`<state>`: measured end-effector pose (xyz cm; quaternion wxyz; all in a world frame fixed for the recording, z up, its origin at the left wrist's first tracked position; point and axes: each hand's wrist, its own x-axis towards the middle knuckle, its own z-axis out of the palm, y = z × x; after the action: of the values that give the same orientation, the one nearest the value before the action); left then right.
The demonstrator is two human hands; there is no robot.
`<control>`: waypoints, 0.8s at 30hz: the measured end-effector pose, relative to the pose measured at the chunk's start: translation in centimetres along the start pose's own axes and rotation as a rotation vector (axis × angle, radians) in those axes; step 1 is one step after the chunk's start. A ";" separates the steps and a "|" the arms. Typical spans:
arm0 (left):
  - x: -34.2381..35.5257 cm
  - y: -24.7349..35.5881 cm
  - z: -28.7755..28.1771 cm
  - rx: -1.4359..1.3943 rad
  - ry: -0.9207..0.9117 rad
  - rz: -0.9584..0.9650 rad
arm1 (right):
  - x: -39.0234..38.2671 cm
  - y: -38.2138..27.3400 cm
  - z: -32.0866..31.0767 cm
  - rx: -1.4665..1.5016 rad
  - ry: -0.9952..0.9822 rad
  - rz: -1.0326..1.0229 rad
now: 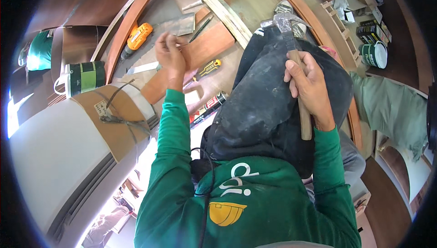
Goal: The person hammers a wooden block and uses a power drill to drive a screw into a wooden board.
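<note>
My right hand [311,85] is wrapped round the wooden handle of a claw hammer [286,24]. The hammer stands over my dark trouser leg, metal head pointing away from me. Over a reddish-brown wooden board [210,47] is my left hand [171,58], its fingers curled together in a pinch. What they hold, if anything, is too small to make out. A yellow and black screwdriver [207,69] lies beside the board, close to my left hand. Beyond that hand are a flat grey metal sheet [181,24] and a thin dark stick-like tool [201,28].
An orange drill [138,36] lies at far left against a curved wooden frame [119,45]. A printed tube [210,106] is near my knee. To the left are a bucket [85,78] and a tied bundle [125,110]. Another bucket [374,54] stands right. A pale timber [218,7] crosses ahead.
</note>
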<state>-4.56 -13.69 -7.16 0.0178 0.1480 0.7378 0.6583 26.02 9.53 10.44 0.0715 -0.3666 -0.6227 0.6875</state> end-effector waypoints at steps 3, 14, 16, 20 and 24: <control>1.0 3.2 1.0 -0.506 0.170 -0.126 | 0.0 0.1 -0.2 -0.027 -0.008 0.012; -0.2 6.4 4.7 0.075 -0.463 -0.167 | 0.2 0.8 0.2 -0.036 -0.010 -0.003; -0.8 6.4 5.4 0.256 -0.421 0.083 | 0.1 0.9 0.2 -0.027 -0.023 -0.002; -0.9 5.4 6.6 0.566 -0.337 0.496 | -0.1 1.1 0.0 -0.024 -0.033 0.003; -1.9 4.7 7.1 0.614 -0.290 0.467 | 0.2 1.3 0.0 -0.018 -0.035 0.037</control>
<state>-0.25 -6.86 -3.81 -0.0734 0.4012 0.8365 0.3660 26.35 9.32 9.15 0.0444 -0.3668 -0.6231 0.6893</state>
